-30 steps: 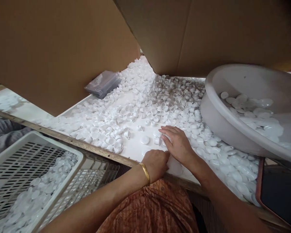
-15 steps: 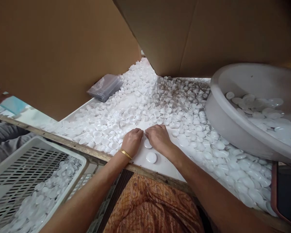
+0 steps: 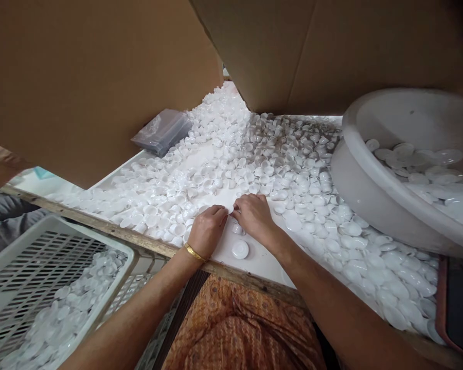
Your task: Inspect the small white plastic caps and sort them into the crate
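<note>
My left hand (image 3: pixel 208 228) and my right hand (image 3: pixel 253 215) meet over the bare strip of the white table (image 3: pixel 226 257), fingertips pinched together. Between them shows the edge of a small white plastic piece (image 3: pixel 230 209), mostly hidden by the fingers. Just below my right fingers lies another small white piece (image 3: pixel 238 228), partly covered. Nearer to me a round white saucer (image 3: pixel 239 250) lies flat, a ring visible on its face. Tiny white cups (image 3: pixel 200 177) are heaped beyond my hands, and flat white saucers (image 3: pixel 386 272) spread to the right.
At the right, a large grey-white tub (image 3: pixel 370 190) holds white discs, with a dark phone-like object (image 3: pixel 461 308) below. A slatted crate (image 3: pixel 127 252) with white pieces stands lower left. Cardboard (image 3: pixel 100 77) hangs overhead; a plastic-wrapped pack (image 3: pixel 162 131) lies beneath. Another person's arm (image 3: pixel 2 167) shows at left.
My fingers have shifted slightly, and the white piece between them now shows. The view has tilted a little. The other person's arm reaches further into view at the left.
</note>
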Available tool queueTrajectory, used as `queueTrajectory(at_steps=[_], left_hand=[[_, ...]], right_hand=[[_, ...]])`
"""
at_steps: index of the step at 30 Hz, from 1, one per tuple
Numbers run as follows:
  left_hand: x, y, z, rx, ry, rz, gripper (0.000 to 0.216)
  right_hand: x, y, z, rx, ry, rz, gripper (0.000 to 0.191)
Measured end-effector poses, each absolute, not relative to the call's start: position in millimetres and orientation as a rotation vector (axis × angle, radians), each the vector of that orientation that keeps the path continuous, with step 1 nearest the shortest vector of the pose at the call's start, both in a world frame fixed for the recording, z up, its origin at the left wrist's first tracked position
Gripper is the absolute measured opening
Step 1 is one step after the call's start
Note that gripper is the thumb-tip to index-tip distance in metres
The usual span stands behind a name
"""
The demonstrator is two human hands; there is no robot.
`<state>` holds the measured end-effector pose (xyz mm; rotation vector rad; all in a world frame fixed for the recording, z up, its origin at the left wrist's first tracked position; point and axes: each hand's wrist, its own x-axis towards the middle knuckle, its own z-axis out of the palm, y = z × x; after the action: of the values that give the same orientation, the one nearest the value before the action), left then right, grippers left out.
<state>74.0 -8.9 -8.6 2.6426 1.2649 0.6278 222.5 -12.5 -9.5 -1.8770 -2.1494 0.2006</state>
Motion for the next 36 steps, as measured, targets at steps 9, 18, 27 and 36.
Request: queueTrajectory(at_steps=[9, 18, 27, 36], left_hand=[[68.6, -0.8, -15.2, 2.723, 1.200, 0.588, 0.019], [67.6, -3.4, -8.3, 3.009, 1.137, 0.360, 0.018], [62.5, 0.1, -17.7, 3.004, 1.056, 0.477, 0.022], [72.3, -19.5, -2.1, 2.939, 1.119, 0.577, 0.022]], right_hand=[[227.3, -18.0, -11.9, -1.788, -2.080, 0.206, 0.020], [225.7, -27.4, -9.9, -1.511, -2.340, 0.089, 0.024], [223.7, -30.5, -10.1, -1.539, -2.381, 0.089, 0.030], [267.4, -56.2, 13.7, -1.586, -2.203, 0.440, 0.043]])
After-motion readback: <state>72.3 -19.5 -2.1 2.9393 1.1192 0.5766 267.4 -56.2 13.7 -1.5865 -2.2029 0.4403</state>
